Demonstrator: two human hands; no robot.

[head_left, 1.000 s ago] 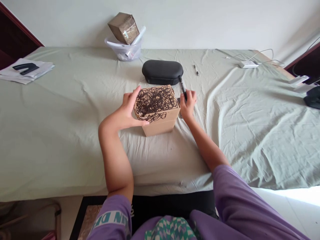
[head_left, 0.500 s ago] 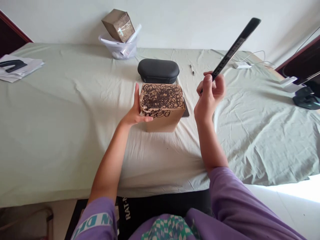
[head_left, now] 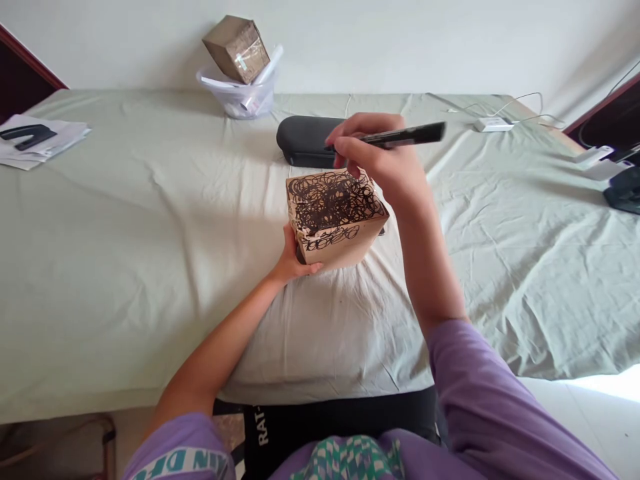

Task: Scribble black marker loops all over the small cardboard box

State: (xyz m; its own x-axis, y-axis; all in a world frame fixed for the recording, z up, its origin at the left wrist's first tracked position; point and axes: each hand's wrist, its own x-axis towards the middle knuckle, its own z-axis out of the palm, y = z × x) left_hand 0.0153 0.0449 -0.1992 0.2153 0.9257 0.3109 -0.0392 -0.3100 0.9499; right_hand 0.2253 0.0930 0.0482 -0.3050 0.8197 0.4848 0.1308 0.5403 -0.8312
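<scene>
A brown cardboard box [head_left: 345,252] stands on the cloth in front of me, its top and upper front edge covered in black looping scribbles. My left hand [head_left: 292,260] grips its near left corner low down, with the thumb along the front and the fingers at the side. Above the box's far right edge, my right hand [head_left: 380,150] is closed round a black marker pen [head_left: 417,135], held almost level with its thick end to the right. The pen's tip looks apart from the box. Behind them lies a black hard case [head_left: 305,141], partly hidden by my right hand.
A pale green cloth [head_left: 115,267] covers the table. At the back stands a clear plastic tub [head_left: 235,100] holding rolled paper and a smaller cardboard box [head_left: 237,50]. Papers with a black stapler [head_left: 30,135] lie far left; a white power strip [head_left: 493,124] sits back right.
My right hand has moved left, over the box, and the pen has swung from steep to nearly level. The box has turned slightly and shifted; my left hand has slid lower on it.
</scene>
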